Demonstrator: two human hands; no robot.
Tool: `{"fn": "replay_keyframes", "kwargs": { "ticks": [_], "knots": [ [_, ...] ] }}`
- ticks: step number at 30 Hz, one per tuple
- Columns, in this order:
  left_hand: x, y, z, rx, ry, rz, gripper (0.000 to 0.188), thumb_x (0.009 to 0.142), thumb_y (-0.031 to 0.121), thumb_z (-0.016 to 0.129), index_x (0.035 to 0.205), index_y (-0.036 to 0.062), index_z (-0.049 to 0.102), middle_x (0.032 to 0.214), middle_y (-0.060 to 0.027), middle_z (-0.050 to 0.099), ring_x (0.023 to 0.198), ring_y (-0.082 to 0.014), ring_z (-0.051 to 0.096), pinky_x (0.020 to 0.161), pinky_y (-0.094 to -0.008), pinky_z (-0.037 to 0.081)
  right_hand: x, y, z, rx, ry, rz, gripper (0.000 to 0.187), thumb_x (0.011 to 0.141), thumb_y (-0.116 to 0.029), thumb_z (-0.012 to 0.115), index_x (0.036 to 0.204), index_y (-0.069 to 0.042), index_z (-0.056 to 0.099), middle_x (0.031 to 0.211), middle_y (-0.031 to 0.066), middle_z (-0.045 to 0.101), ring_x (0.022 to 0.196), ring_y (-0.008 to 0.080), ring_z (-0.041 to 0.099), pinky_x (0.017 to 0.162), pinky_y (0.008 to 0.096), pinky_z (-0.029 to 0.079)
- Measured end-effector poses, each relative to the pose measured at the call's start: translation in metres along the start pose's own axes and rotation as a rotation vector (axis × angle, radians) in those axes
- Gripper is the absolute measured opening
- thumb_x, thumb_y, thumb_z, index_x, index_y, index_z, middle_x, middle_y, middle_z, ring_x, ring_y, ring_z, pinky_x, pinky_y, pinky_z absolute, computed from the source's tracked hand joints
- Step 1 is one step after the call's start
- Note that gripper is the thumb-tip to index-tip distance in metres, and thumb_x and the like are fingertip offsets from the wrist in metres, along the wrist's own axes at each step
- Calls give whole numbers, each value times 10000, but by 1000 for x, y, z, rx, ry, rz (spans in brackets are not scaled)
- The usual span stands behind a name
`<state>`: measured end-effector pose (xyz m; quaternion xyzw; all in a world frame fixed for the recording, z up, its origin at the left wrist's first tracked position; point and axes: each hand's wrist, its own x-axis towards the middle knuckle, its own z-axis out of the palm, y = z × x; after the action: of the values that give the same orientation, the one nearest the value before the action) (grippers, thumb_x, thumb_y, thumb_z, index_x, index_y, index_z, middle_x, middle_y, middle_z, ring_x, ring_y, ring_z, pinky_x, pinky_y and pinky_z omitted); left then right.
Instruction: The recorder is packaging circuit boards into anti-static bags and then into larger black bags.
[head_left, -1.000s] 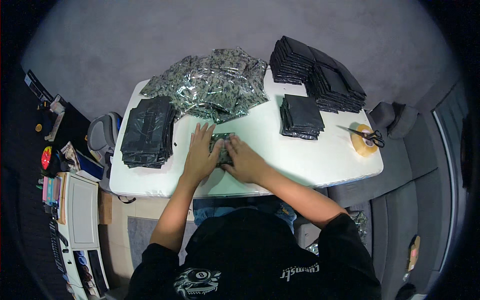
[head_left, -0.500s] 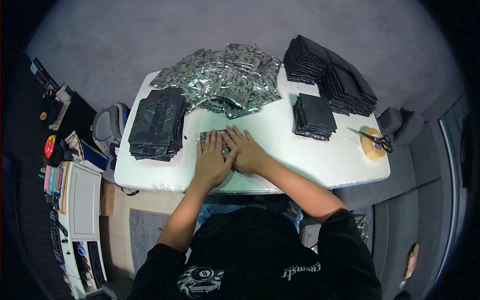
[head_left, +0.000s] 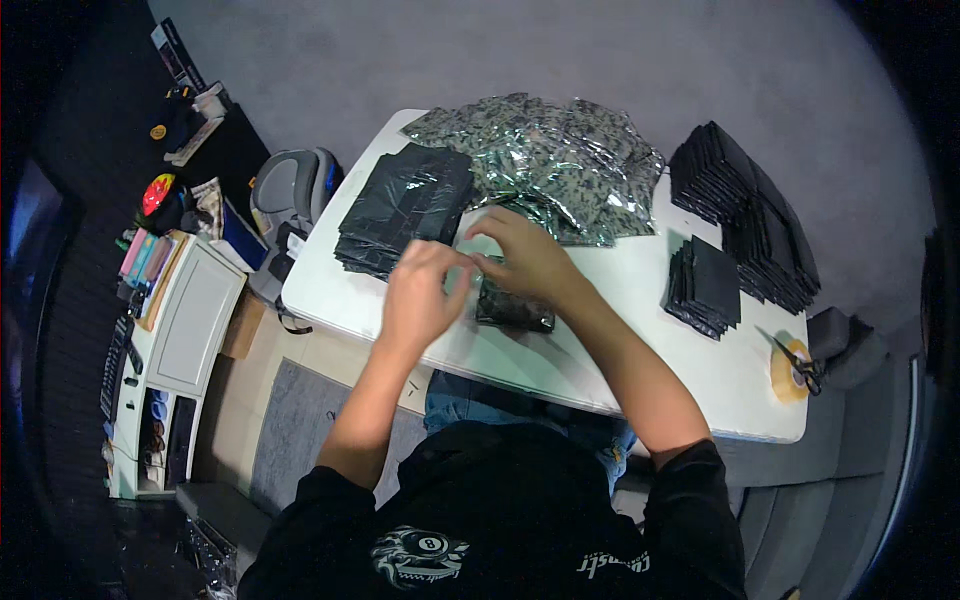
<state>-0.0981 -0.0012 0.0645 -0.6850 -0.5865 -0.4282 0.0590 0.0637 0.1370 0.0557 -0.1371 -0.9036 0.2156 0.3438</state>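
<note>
My left hand (head_left: 422, 292) and my right hand (head_left: 518, 258) meet above the front part of the white table, fingers curled and fingertips pinched close together. Whatever is between the fingertips is too small to make out. Just below my right hand, a folded camouflage packet in glossy plastic (head_left: 513, 309) lies on the table, its far end covered by that hand. A stack of flat black plastic mailer bags (head_left: 405, 205) sits beside my left hand. Beyond my hands spreads a heap of camouflage pieces in clear shiny plastic (head_left: 560, 160).
To the right stand a small stack of black packets (head_left: 708, 285) and taller black stacks (head_left: 755, 210). Scissors (head_left: 800, 368) rest on a roll of tape (head_left: 788, 382) near the right corner of the white table (head_left: 620, 345). Left of it are a grey chair (head_left: 290, 188) and a white cabinet (head_left: 190, 320).
My hands have lifted off the packet, where they lay flat, and come together with curled fingers. The packet is now more exposed. The whole view has turned and shifted.
</note>
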Motion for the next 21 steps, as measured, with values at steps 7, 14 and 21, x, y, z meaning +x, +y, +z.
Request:
{"fn": "replay_keyframes", "kwargs": {
  "ticks": [7, 14, 21],
  "knots": [
    [5, -52, -40, 161, -110, -109, 300, 812, 55, 812, 1107, 4, 780, 1141, -185, 754, 1149, -385, 654, 1043, -447, 521, 43, 2, 45, -74, -6, -142, 343, 786, -178, 853, 1103, -95, 751, 1167, 79, 668, 1125, 313, 647, 977, 459, 516],
    [5, -54, -42, 160, -159, -143, 326, 790, 79, 840, 1103, 3, 788, 1158, -179, 748, 1144, -380, 658, 1036, -444, 526, 45, 15, 51, -127, -74, -185, 333, 780, -182, 880, 1073, -74, 763, 1150, 83, 708, 1109, 307, 666, 957, 445, 532],
    [4, -66, -40, 130, -147, -116, 139, 827, 75, 812, 945, 4, 794, 1085, -162, 760, 1087, -356, 680, 1006, -437, 537, 44, 5, 47, -12, -89, -150, 248, 802, -161, 863, 1013, -73, 768, 1091, 97, 710, 1097, 325, 680, 981, 454, 536]
  ]
}}
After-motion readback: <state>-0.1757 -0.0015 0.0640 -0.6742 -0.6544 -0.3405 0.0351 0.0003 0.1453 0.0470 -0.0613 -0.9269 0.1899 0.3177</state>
